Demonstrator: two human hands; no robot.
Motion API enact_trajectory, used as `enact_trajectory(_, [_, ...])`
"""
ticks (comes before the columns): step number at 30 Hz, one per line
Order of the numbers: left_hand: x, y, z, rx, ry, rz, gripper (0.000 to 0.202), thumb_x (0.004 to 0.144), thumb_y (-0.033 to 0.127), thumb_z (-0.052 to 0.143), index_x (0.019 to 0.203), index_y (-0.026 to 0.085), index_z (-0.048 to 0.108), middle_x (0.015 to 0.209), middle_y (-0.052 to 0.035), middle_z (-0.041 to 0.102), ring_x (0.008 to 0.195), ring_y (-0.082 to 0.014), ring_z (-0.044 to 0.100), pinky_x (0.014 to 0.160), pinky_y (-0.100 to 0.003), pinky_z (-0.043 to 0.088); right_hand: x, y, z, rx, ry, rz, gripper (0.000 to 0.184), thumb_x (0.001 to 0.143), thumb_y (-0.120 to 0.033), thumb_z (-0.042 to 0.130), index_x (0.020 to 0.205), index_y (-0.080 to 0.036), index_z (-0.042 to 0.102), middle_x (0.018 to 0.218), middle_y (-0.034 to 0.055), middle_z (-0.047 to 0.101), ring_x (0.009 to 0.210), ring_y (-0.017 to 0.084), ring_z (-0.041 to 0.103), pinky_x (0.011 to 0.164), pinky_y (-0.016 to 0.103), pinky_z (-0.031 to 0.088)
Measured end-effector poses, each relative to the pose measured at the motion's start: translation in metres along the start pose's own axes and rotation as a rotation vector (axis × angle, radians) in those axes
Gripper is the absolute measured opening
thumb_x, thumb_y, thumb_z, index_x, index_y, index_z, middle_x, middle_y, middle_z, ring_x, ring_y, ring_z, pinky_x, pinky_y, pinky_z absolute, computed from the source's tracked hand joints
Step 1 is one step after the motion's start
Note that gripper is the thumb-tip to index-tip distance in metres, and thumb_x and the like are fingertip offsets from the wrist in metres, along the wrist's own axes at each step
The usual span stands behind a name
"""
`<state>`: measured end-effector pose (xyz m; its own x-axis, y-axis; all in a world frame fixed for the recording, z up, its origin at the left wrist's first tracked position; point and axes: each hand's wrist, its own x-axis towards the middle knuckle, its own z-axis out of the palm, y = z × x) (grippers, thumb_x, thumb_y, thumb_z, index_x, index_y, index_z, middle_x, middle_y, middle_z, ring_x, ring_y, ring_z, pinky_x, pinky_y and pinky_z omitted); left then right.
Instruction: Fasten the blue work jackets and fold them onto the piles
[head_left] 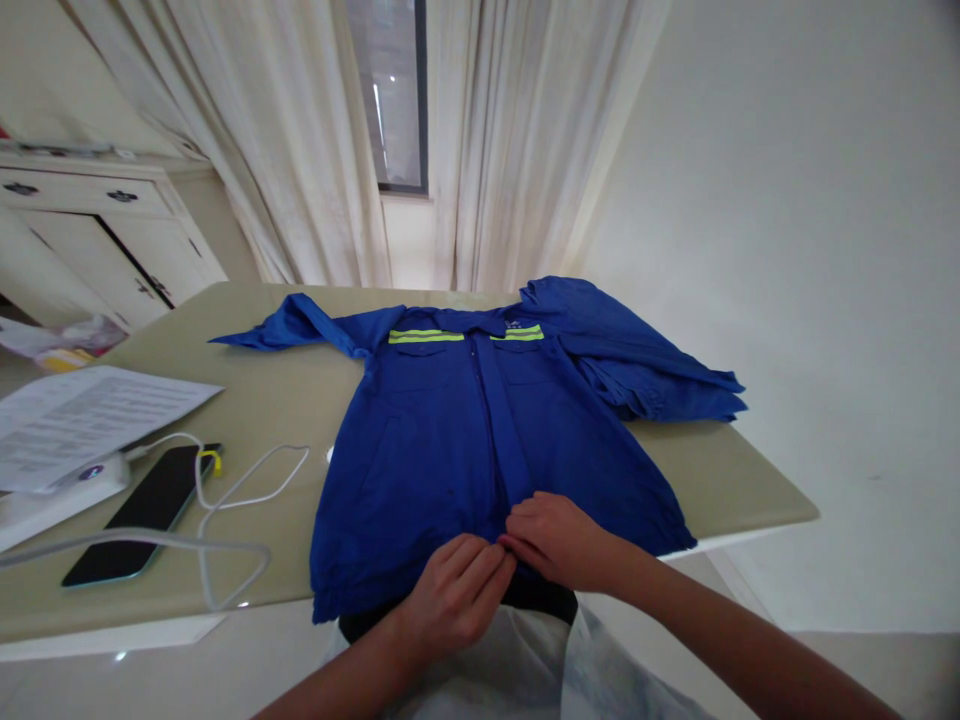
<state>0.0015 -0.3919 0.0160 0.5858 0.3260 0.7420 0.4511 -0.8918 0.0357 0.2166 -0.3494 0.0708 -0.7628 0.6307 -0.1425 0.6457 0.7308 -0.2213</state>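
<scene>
A blue work jacket (420, 440) with yellow-green reflective strips lies front up on the table, its collar at the far side and its hem towards me. One sleeve stretches out to the left; the right side is bunched with folded blue cloth. Its front runs open in a dark line down the middle. My left hand (461, 590) and my right hand (555, 540) meet at the bottom of this front opening, fingers closed on the hem's two edges. The fingertips hide the exact bit they pinch.
On the left of the table (285, 400) are printed papers (97, 420), a black-screened phone (150, 515), a looping white cable (262, 495) and a white power strip (67, 500). A white wall stands at the right, curtains (285, 130) behind, a cabinet (112, 220) at far left.
</scene>
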Motion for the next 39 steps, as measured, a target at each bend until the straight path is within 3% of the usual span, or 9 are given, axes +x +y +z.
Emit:
enact_trajectory(3, [-0.003, 0.000, 0.000, -0.047, -0.011, -0.056, 0.018, 0.104, 0.013, 0.054, 0.114, 0.009, 0.068, 0.092, -0.0085, 0.072, 0.080, -0.0180, 0.067, 0.075, -0.031, 0.057, -0.004, 0.001, -0.004, 0.080, -0.021, -0.011, 0.038, 0.113, -0.036, 0.044, 0.088, -0.019, 0.065, 0.084, 0.0025, 0.069, 0.079, 0.017, 0.061, 0.074, 0.030, 0.037])
enact_trajectory(6, [-0.005, -0.004, 0.001, -0.067, -0.029, -0.239, 0.017, 0.100, 0.016, 0.059, 0.116, 0.014, 0.066, 0.103, -0.0103, 0.074, 0.091, -0.0218, 0.071, 0.083, -0.036, 0.059, -0.007, 0.003, -0.007, 0.124, -0.014, -0.022, 0.037, 0.114, -0.038, 0.044, 0.090, -0.019, 0.065, 0.086, 0.0022, 0.069, 0.081, 0.017, 0.062, 0.075, 0.030, 0.039])
enact_trajectory(10, [-0.004, -0.014, -0.005, -0.119, -0.254, -0.407, 0.036, 0.096, 0.029, 0.069, 0.129, 0.017, 0.064, 0.139, -0.0152, 0.069, 0.128, -0.0296, 0.065, 0.110, -0.047, 0.052, -0.009, 0.005, -0.011, 0.162, -0.017, -0.047, 0.038, 0.114, -0.040, 0.043, 0.094, -0.019, 0.066, 0.090, 0.0034, 0.070, 0.085, 0.017, 0.063, 0.079, 0.029, 0.041])
enact_trajectory(14, [0.003, -0.020, -0.016, -0.158, -0.492, -0.401, 0.072, 0.099, 0.060, 0.062, 0.159, 0.022, 0.046, 0.165, -0.0114, 0.048, 0.147, -0.0310, 0.051, 0.121, -0.052, 0.041, -0.014, 0.002, -0.011, 0.149, -0.049, -0.064, 0.029, 0.113, -0.034, 0.045, 0.102, -0.018, 0.066, 0.097, 0.0053, 0.072, 0.089, 0.019, 0.065, 0.081, 0.031, 0.044])
enact_trajectory(18, [0.010, -0.025, -0.020, -0.174, -0.593, -0.363, 0.064, 0.106, 0.058, 0.051, 0.163, 0.030, 0.042, 0.171, -0.0050, 0.039, 0.154, -0.0274, 0.042, 0.123, -0.050, 0.036, -0.017, -0.001, -0.006, 0.086, -0.058, -0.075, 0.027, 0.112, -0.030, 0.044, 0.108, -0.017, 0.067, 0.104, 0.0080, 0.073, 0.091, 0.021, 0.067, 0.082, 0.033, 0.046])
enact_trajectory(22, [0.011, -0.028, -0.015, -0.177, -0.614, -0.341, 0.063, 0.103, 0.060, 0.054, 0.157, 0.028, 0.052, 0.169, -0.0045, 0.042, 0.155, -0.0282, 0.040, 0.127, -0.050, 0.028, -0.017, -0.001, -0.003, 0.050, -0.074, -0.107, 0.027, 0.112, -0.026, 0.044, 0.109, -0.016, 0.069, 0.105, 0.0096, 0.074, 0.093, 0.021, 0.067, 0.083, 0.034, 0.046])
enact_trajectory(34, [0.005, -0.027, -0.011, -0.089, -0.593, -0.282, 0.071, 0.100, 0.065, 0.056, 0.161, 0.028, 0.045, 0.170, -0.0038, 0.042, 0.155, -0.0274, 0.040, 0.126, -0.050, 0.027, -0.017, -0.012, -0.006, -0.011, -0.196, -0.122, 0.016, 0.106, -0.023, 0.054, 0.102, -0.017, 0.069, 0.100, 0.0085, 0.074, 0.086, 0.021, 0.066, 0.073, 0.032, 0.040])
enact_trajectory(37, [0.002, -0.024, -0.010, -0.072, -0.521, -0.247, 0.076, 0.097, 0.068, 0.060, 0.157, 0.022, 0.049, 0.166, -0.0091, 0.047, 0.151, -0.0302, 0.043, 0.125, -0.051, 0.028, -0.017, -0.011, -0.005, 0.005, -0.179, -0.097, 0.023, 0.109, -0.027, 0.049, 0.104, -0.017, 0.069, 0.099, 0.0086, 0.075, 0.087, 0.022, 0.067, 0.073, 0.032, 0.040])
enact_trajectory(39, [0.000, -0.020, -0.009, -0.059, -0.414, -0.228, 0.067, 0.096, 0.065, 0.065, 0.143, 0.018, 0.060, 0.151, -0.0133, 0.061, 0.140, -0.0301, 0.054, 0.123, -0.051, 0.032, -0.017, -0.010, -0.007, 0.050, -0.161, -0.044, 0.028, 0.111, -0.031, 0.045, 0.104, -0.017, 0.068, 0.097, 0.0079, 0.075, 0.086, 0.021, 0.068, 0.073, 0.032, 0.040])
